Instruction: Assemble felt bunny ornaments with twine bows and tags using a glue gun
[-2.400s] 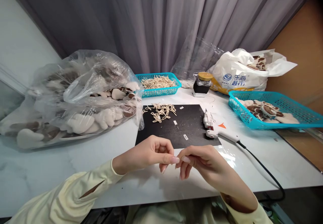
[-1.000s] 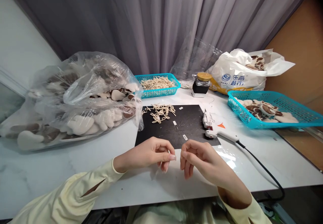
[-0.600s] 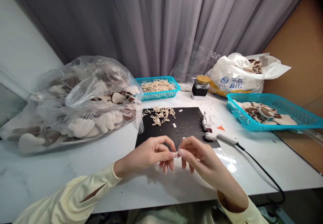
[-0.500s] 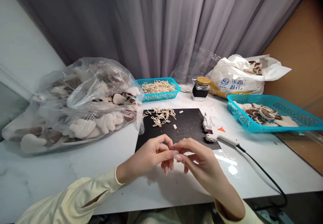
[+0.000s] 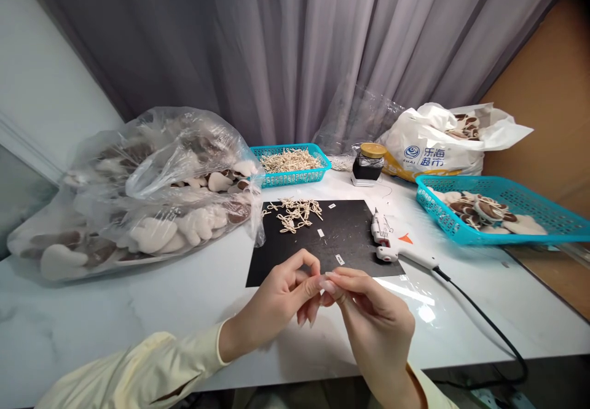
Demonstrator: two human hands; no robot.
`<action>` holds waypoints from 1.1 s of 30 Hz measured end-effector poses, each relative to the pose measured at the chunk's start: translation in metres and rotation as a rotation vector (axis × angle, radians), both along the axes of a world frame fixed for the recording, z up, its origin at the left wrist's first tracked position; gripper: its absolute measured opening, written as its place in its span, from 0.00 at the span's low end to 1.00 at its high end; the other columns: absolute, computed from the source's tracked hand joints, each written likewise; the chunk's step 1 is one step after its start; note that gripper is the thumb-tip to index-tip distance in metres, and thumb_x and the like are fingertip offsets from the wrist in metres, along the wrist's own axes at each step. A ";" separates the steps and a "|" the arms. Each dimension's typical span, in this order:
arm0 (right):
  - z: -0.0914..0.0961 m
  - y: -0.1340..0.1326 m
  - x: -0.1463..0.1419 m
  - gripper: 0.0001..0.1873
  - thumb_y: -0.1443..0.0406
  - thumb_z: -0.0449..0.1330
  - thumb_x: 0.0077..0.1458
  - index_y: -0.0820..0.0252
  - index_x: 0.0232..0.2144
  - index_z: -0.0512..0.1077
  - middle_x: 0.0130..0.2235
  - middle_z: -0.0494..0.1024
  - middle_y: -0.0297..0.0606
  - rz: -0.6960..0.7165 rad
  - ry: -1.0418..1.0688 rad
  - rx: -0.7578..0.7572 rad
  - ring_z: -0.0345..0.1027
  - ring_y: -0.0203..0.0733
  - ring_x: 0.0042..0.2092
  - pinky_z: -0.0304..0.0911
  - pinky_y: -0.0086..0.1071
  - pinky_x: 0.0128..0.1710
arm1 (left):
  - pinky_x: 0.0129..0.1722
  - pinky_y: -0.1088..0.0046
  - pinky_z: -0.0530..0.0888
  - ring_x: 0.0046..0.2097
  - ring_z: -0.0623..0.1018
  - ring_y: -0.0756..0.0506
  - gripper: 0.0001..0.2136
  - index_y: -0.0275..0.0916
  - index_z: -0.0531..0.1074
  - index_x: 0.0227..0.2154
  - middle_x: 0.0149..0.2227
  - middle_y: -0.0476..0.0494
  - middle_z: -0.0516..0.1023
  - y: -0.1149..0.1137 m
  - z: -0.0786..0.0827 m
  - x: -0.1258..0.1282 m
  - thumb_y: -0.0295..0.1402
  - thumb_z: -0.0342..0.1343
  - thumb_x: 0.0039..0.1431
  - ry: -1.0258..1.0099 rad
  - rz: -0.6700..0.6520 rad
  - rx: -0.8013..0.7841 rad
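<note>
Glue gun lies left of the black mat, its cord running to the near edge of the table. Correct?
No. The head view shows the glue gun at the right edge of the black mat, not the left; its cord does run to the near edge of the table.

Pale yellow sleeves [image 5: 138, 369] (plain cuffs [image 5: 216, 349])

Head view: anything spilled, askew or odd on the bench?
Minor only. Cord bows lie heaped loose on the mat, outside the basket; white scraps dot it. The glue gun lies on its side, its cable trailing off the table edge.
</note>
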State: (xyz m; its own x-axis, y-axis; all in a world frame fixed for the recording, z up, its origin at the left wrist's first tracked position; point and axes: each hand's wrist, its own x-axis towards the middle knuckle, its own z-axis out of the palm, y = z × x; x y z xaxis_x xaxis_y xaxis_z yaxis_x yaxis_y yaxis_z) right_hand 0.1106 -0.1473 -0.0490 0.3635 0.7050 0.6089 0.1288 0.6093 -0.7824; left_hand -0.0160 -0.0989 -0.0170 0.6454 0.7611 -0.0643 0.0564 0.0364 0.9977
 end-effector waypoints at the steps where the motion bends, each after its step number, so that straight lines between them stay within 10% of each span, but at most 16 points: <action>1: 0.000 -0.001 0.000 0.13 0.80 0.60 0.48 0.57 0.30 0.74 0.29 0.76 0.32 0.002 0.013 0.006 0.68 0.31 0.23 0.67 0.25 0.22 | 0.19 0.81 0.59 0.18 0.63 0.55 0.10 0.40 0.57 0.29 0.16 0.58 0.65 0.000 0.001 0.000 0.39 0.50 0.60 0.003 -0.005 0.001; 19: -0.003 -0.002 0.006 0.15 0.78 0.52 0.56 0.57 0.36 0.73 0.30 0.75 0.33 0.075 0.015 0.019 0.69 0.32 0.27 0.68 0.31 0.32 | 0.20 0.80 0.62 0.19 0.66 0.55 0.13 0.37 0.62 0.27 0.18 0.54 0.66 0.004 0.003 -0.006 0.42 0.47 0.61 -0.031 -0.078 0.056; 27: 0.009 -0.003 0.009 0.15 0.71 0.53 0.57 0.56 0.24 0.76 0.40 0.75 0.40 0.141 -0.350 -0.112 0.60 0.48 0.53 0.60 0.40 0.45 | 0.21 0.79 0.65 0.21 0.70 0.53 0.17 0.36 0.66 0.28 0.21 0.49 0.71 0.010 0.012 -0.013 0.44 0.43 0.63 0.180 -0.206 0.121; 33: 0.005 0.001 0.009 0.12 0.63 0.53 0.59 0.52 0.34 0.78 0.52 0.69 0.39 0.311 -0.142 -0.313 0.63 0.49 0.53 0.63 0.42 0.48 | 0.21 0.77 0.62 0.19 0.67 0.52 0.12 0.39 0.69 0.25 0.18 0.51 0.70 0.016 0.002 -0.020 0.32 0.45 0.62 0.377 0.017 0.943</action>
